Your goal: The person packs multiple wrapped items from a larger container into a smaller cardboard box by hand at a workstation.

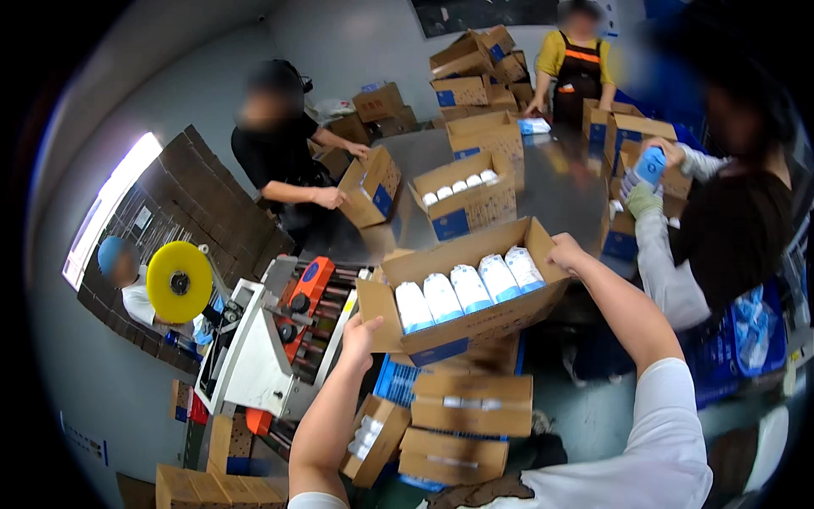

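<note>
Between my two hands hangs an open cardboard box (492, 327), brown with a blue patch. A row of several white-and-blue packs (468, 286) stands upright inside it. My left hand (360, 339) grips the box's left end, with its thumb on the outside. At the opposite end my right hand (566, 254) is closed over the upper edge. The box is held slightly tilted, its right end higher. Beyond it, another open box (475, 209) with white packs rests on the dark metal table (407, 153).
A carton-sealing machine (297, 331) with a yellow tape roll (179, 282) stands left. Filled boxes (471, 404) sit on a blue pallet below my arms. Co-workers handle a box (370, 187) across the table and a blue pack (650, 165) at right. Stacked cartons (475, 68) stand behind.
</note>
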`<state>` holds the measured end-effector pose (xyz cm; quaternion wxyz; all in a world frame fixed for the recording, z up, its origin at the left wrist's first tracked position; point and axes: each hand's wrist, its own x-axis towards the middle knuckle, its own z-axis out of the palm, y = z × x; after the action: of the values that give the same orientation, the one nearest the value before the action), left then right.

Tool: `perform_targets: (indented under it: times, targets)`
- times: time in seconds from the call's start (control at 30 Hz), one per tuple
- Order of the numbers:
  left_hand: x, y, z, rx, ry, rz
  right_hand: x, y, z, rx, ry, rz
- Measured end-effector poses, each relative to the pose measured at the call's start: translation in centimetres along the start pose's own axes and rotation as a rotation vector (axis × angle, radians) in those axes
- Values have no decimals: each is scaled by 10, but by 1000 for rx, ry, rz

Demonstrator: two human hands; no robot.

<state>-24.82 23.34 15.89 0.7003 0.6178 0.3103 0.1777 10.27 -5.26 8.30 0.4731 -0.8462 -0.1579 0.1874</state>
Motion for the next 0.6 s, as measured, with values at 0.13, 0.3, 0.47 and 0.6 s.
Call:
perform_targets:
  times: [0.13, 0.3, 0.47, 0.6]
  targets:
    - [113, -3, 53, 180, 135, 111, 128, -51, -32, -197, 69, -52]
    - [276, -11, 51, 516, 278, 391, 222, -30, 15, 553, 87, -76]
    - [279, -47, 106, 414, 442, 572, 231, 20, 62, 747, -136, 460]
    - [142, -86, 86, 777, 31, 521, 213, -24, 75, 1116, -273, 565]
